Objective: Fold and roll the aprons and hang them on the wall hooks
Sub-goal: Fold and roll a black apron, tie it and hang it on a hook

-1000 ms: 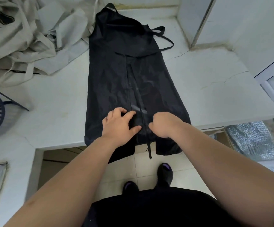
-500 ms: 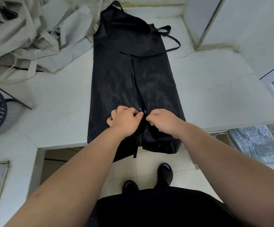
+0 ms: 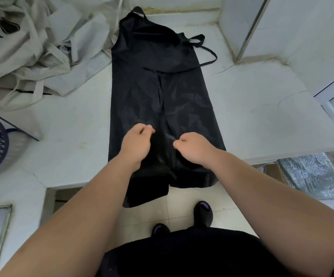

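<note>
- Fingers [image 3: 149, 129] on my left hand [image 3: 136, 145] are curling shut and pinching a fold of the black apron [image 3: 162, 92]. Those on my right hand [image 3: 195, 147] are curling down onto the same cloth and seem to be pinching it too.
- I'm seeing the hands drawing apart: half a second ago they were meeting at the centre seam, and a second ago the left was lying spread flat.
- Cloth is now bunching into a raised hump between them.
- I'm seeing the apron lying lengthwise on the worktop [image 3: 252, 116], bib at the far end, hem hanging over the near edge.
- I'm reading this as the roll just getting started from the hem end. Hanging is still far off, and the beige aprons [image 3: 32, 47] are waiting in a heap at the far left.
</note>
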